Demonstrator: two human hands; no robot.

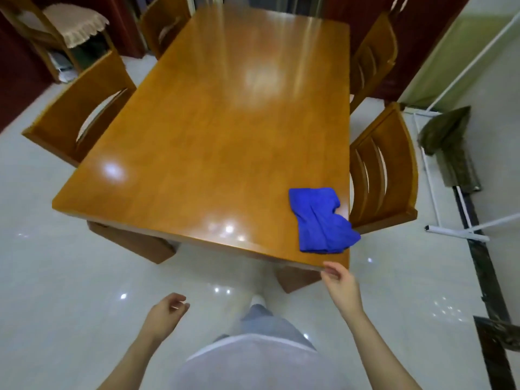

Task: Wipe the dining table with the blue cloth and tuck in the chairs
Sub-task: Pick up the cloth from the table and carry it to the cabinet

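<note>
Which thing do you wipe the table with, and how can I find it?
Find the big shiny wooden dining table in the middle of the room. Look at its near right corner, just above the person's right hand. The crumpled blue cloth lies there, one tip hanging over the edge; it is the only bright blue thing among all the brown wood.

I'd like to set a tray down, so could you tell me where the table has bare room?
Nearly all the table is bare. Only the near right corner is taken, by the blue cloth, with the right hand at the edge.
</note>
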